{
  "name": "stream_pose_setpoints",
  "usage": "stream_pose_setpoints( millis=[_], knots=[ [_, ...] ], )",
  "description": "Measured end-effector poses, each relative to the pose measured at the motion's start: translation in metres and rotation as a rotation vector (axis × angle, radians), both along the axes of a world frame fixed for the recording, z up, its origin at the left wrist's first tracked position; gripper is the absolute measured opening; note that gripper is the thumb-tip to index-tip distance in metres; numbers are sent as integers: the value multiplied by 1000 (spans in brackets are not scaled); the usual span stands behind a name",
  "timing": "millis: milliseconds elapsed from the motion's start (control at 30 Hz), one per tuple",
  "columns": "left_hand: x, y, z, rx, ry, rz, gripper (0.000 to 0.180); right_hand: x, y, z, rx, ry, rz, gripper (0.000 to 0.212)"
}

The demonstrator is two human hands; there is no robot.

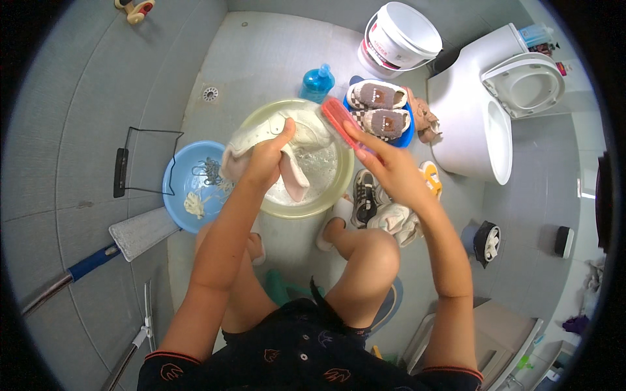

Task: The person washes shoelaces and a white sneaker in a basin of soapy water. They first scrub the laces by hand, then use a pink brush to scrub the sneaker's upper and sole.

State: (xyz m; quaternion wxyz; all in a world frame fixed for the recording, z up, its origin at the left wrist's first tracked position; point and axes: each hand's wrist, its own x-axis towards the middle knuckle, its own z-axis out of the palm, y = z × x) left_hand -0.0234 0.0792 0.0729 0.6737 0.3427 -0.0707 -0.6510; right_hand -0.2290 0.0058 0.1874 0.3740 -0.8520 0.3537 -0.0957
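Observation:
My left hand (266, 159) grips a white shoe (251, 135) above a pale yellow-green basin (345, 179), its thumb pressed on the upper. A pinkish tongue or flap hangs from the shoe. Foamy water (313, 181) lies in the basin below. My right hand (391, 166) is closed around a pinkish-red scrubbing brush (338, 120), tilted beside the shoe's right end. The brush's bristles are hard to make out from here.
A blue basin (171, 195) with laces stands left, a flat mop (143, 233) beside it. Beyond are a blue bottle (317, 83) and a white bucket (404, 39). Grey-brown shoes (381, 124), a dark sneaker (365, 199), a yellow shoe (430, 177) and a toilet (469, 124) are right.

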Motion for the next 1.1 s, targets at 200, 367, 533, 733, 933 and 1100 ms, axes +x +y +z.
stream_pose_setpoints(
  millis=[200,367,533,733,933,1100],
  knots=[
    [-9,-1,-3,22,202,-125,42,8,8,-14,11,-155,-161,40],
    [-1,1,4,-59,200,-128,45,10,30,-39,-28,-206,-255,42],
    [-6,-1,3,-37,340,-144,47,3,47,-55,-49,-196,-371,44],
    [-21,-5,11,-130,341,-154,54,36,16,-28,-205,-267,-351,43],
    [-9,-5,12,-340,441,-143,76,30,42,-63,-459,-7,-144,52],
    [-13,-8,16,-239,451,-132,79,47,17,-37,-457,-88,-342,51]
  ],
)
